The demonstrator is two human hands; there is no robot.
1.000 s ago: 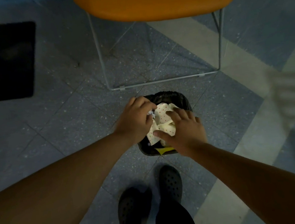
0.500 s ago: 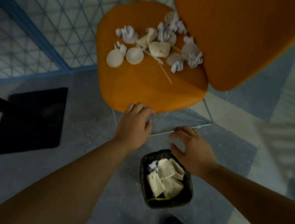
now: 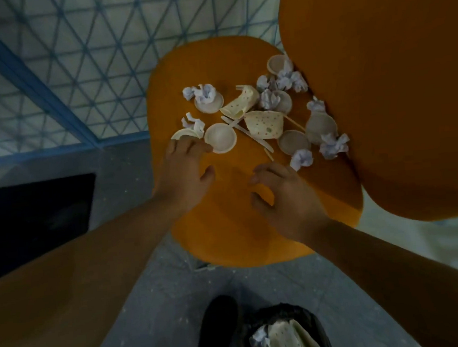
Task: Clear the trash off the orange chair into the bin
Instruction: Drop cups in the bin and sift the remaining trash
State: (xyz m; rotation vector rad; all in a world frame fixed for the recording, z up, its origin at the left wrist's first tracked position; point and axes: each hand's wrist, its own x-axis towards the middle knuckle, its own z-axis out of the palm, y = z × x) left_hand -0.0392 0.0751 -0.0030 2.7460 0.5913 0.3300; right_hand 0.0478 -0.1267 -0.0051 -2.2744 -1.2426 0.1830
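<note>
The orange chair seat (image 3: 225,214) carries trash at its far half: small pale bowls (image 3: 220,138), crumpled white paper balls (image 3: 332,145), squashed dotted paper cups (image 3: 264,124) and thin wooden sticks (image 3: 249,133). My left hand (image 3: 186,171) reaches over the seat, fingers spread, fingertips at a flattened pale bowl (image 3: 183,134) on the left. My right hand (image 3: 281,196) hovers over the bare seat with loosely curved fingers, holding nothing. The black bin (image 3: 284,333) stands on the floor below, with dotted cups and paper inside.
The chair's orange backrest (image 3: 386,92) rises at the right. A blue-framed mesh fence (image 3: 64,76) runs behind the chair. A black mat (image 3: 37,224) lies on the grey floor at left. My dark shoe (image 3: 220,327) stands beside the bin.
Both hands left the bin, where they had pushed cups in, and rose to the chair seat. The view tilted up from the bin to the trash.
</note>
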